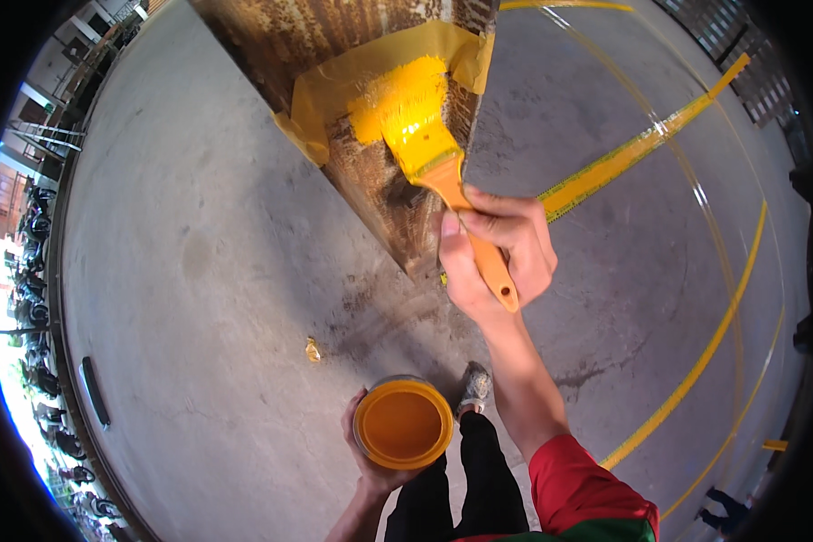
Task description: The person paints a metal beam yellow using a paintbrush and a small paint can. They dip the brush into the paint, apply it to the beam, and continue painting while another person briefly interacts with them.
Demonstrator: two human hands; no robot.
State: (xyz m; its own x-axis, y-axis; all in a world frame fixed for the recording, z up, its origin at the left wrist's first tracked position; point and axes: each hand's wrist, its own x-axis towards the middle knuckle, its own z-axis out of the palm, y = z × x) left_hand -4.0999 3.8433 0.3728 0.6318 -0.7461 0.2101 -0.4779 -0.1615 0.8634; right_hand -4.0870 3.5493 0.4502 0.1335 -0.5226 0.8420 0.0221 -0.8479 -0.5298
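Observation:
My right hand (501,248) grips a paintbrush (443,176) by its orange handle, thumb and fingers closed round it. The brush's head is coated in yellow paint, and its bristles press on a brown, worn column (384,176). A fresh yellow patch (397,95) spreads from the bristles, just below a band of masking tape (370,59) that wraps the column. Low in front of my body, my left hand (370,456) is wrapped round the side of an open paint can (404,422). Orange-yellow paint fills part of the can, and yellow smears its rim.
Grey concrete floor (199,316) surrounds the column. Yellow lines (705,379) run along the right side. A small crumpled gold scrap (313,350) lies left of my shoe (475,387). Several parked motorbikes (36,307) line the far left edge. Another person's legs (727,510) show at lower right.

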